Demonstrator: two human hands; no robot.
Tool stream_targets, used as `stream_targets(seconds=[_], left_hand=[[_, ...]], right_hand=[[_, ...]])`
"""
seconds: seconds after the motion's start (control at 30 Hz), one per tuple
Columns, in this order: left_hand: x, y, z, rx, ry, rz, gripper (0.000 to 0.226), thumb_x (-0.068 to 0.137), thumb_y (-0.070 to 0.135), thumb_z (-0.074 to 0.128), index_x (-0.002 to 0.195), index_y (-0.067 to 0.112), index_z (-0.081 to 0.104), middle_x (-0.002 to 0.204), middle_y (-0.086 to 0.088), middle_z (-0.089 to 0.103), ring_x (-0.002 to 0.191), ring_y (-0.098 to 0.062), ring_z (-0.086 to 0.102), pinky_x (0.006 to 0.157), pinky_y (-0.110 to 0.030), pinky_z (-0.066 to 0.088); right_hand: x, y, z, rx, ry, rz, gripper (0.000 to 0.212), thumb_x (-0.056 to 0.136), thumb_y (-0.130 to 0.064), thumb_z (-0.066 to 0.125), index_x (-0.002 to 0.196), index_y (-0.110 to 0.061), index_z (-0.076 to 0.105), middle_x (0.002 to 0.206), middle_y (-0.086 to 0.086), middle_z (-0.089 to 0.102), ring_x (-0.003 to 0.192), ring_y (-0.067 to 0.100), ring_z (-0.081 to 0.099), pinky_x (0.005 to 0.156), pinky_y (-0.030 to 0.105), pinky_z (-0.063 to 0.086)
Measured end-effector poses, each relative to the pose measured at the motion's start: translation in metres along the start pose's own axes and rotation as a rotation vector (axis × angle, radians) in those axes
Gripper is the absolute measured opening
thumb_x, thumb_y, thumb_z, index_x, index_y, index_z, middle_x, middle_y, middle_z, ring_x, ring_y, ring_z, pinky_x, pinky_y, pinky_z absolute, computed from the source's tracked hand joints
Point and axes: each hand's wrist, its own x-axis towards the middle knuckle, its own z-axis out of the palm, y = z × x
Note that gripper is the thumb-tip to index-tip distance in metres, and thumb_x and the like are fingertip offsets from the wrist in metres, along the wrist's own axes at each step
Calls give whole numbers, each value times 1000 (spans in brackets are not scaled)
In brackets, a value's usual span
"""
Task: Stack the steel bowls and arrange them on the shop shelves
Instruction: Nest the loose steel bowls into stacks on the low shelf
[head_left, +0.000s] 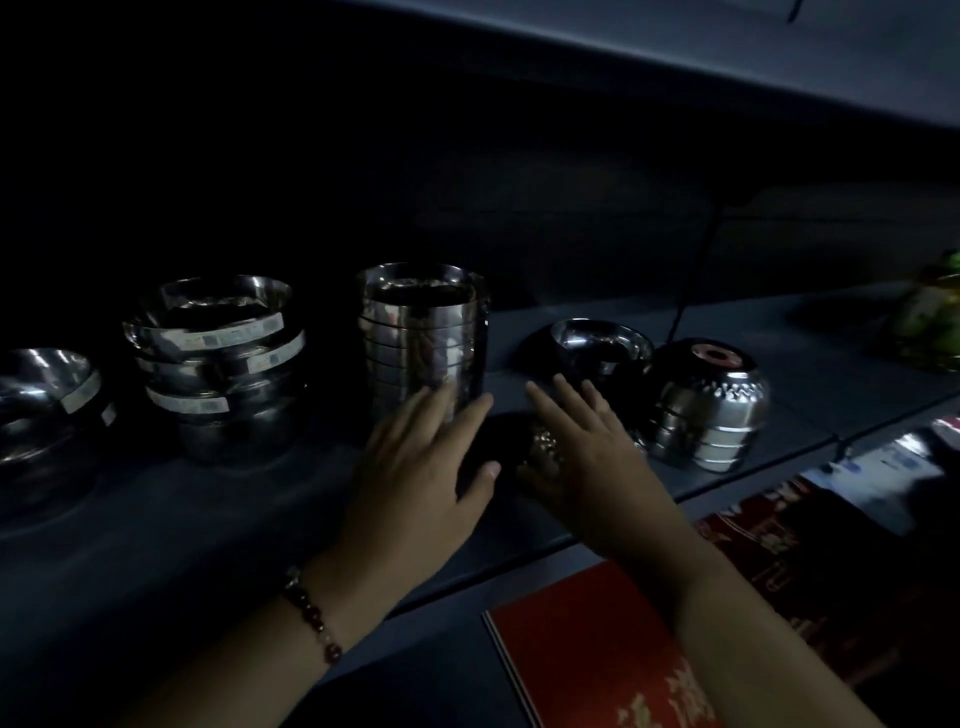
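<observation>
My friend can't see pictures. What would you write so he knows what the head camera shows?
Two open hands, left hand and right hand, reach toward a tall stack of steel bowls on a dim shop shelf. More bowl stacks stand to the left, upside-down bowls to the right, red boxes below.

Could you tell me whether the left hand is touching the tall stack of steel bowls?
Cannot tell: in the head view the left hand's fingertips overlap the tall stack, but the dim light hides any contact or gap.
</observation>
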Motion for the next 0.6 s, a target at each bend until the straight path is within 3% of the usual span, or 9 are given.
stream_targets(seconds=[0.1, 0.2, 0.3, 0.43, 0.53, 0.6], left_hand=[[-1, 19, 14, -22, -118, 19, 68, 98, 52, 47, 157, 36, 17, 167, 0, 7, 153, -22, 9, 121, -36, 12], [4, 34, 30, 33, -181, 66, 71, 98, 56, 43, 158, 38, 8, 168, -1, -2, 153, -25, 6, 122, -41, 12], [10, 44, 47, 72, -230, 86, 77, 97, 59, 44, 158, 36, 3, 168, -6, -1, 153, -28, 9, 122, -43, 12], [18, 51, 66, 51, -274, 79, 93, 91, 66, 49, 157, 36, -10, 167, -11, 1, 152, -30, 13, 120, -43, 17], [23, 51, 75, 18, -326, 31, 101, 86, 70, 53, 156, 39, -14, 166, -15, 5, 152, -32, 15, 119, -45, 21], [26, 50, 79, -26, -321, 17, 104, 83, 71, 57, 156, 40, -11, 164, -16, 17, 149, -32, 23, 117, -46, 28]], right_hand=[[-22, 22, -5, -24, -21, 69, 79, 93, -46, 58, 156, -30, 12, 165, 3, 4, 152, 29, -2, 122, 39, 6], [-40, 42, -7, 30, -44, 177, 82, 92, -44, 60, 156, -34, 10, 165, 1, 3, 152, 25, -2, 122, 39, 8], [-52, 59, -6, 124, -17, 246, 88, 89, -40, 66, 156, -29, 10, 165, 2, 8, 152, 24, 10, 120, 44, 23], [-62, 72, -3, 283, -26, 352, 94, 87, -42, 67, 157, -30, 6, 165, -1, 13, 144, 16, 33, 108, 27, 35], [-62, 76, 1, 354, -42, 372, 94, 89, -42, 67, 157, -31, 3, 160, -4, 28, 113, -3, 49, 94, 18, 37], [-61, 76, 2, 387, -56, 374, 94, 89, -42, 66, 157, -31, 2, 158, -5, 32, 108, -4, 50, 96, 20, 39]])
